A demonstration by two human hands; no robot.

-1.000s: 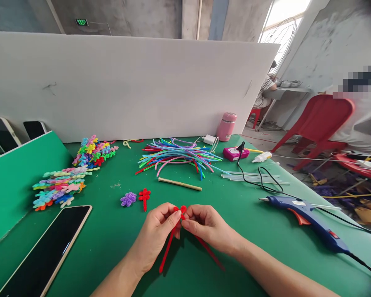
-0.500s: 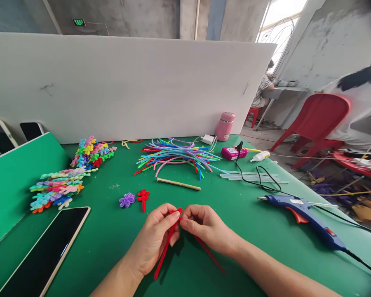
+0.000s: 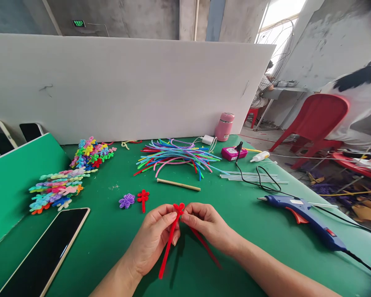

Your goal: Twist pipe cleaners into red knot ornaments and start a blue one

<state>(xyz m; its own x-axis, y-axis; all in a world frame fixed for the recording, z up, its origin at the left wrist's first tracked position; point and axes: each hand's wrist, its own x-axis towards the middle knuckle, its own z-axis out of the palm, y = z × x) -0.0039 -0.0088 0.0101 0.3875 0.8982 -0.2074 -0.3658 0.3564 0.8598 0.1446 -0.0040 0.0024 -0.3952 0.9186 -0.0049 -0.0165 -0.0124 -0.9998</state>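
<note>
Between my two hands is a red pipe cleaner [image 3: 169, 250], bent into small loops at its top, with two long tails hanging down. My left hand [image 3: 156, 236] pinches it just below the loops, and one straight tail slants down beside the fingers. My right hand [image 3: 207, 227] grips it from the other side, the second tail showing below that hand. Behind my left hand lie a red flower with a stem [image 3: 143, 200] and a purple flower [image 3: 127, 201] on the green table [image 3: 105, 239].
Colourful pipe cleaners [image 3: 176, 156] and a wooden stick [image 3: 178, 184] lie ahead. A blue glue gun [image 3: 306, 218] with its black cord is at right, near a pink bottle [image 3: 224, 126]. Finished flowers [image 3: 57, 185] and a phone [image 3: 43, 251] are at left. A person sits far right.
The red loops now show more fully above my fingertips. The left tail has swung a little to the right, and the right tail has shifted slightly left and up.
</note>
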